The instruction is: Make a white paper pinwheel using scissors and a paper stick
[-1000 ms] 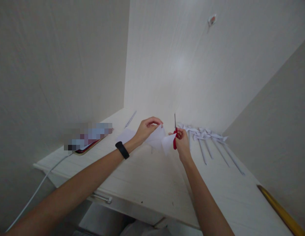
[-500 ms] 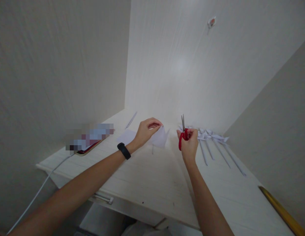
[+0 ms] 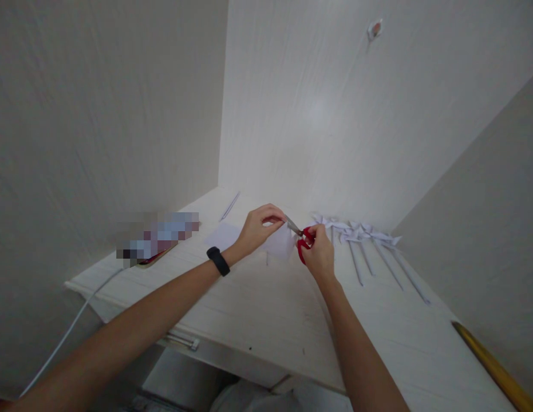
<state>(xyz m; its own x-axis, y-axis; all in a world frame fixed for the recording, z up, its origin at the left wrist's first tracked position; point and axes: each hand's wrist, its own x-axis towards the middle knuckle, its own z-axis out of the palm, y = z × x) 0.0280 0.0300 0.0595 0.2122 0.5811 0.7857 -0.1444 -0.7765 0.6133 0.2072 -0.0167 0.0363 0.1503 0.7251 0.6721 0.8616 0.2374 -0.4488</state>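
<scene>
Cable (image 3: 72, 329) runs up from the lower left edge to a phone (image 3: 157, 246) lying on the far left of the white desk (image 3: 257, 309); the phone's face is blurred out. Beyond it, near the back corner, a thin paper stick (image 3: 229, 206) lies alone on the desk. A flat sheet of white paper (image 3: 221, 234) rests on the desk just beside the left wrist, which wears a black wristband (image 3: 218, 261).

Next comes the left hand (image 3: 258, 228), raised above the desk, thumb and fingers pinched on the top edge of a small white paper piece (image 3: 278, 241) that hangs below them. The blades of the red-handled scissors (image 3: 301, 239) point left and up towards that pinch, their tips touching the paper right by the fingertips. Whether the blades are apart or together is too small to tell. The right hand (image 3: 318, 254) is clenched around the red handles, just beside the paper's right edge.

Further right, a row of white paper pinwheels (image 3: 360, 234) lies on the desk against the back wall, their long paper stems (image 3: 393, 273) pointing towards the near edge. At the far right a golden rod (image 3: 492, 366) slants along the desk's near corner. A small hook (image 3: 374, 28) sits high on the back wall.
</scene>
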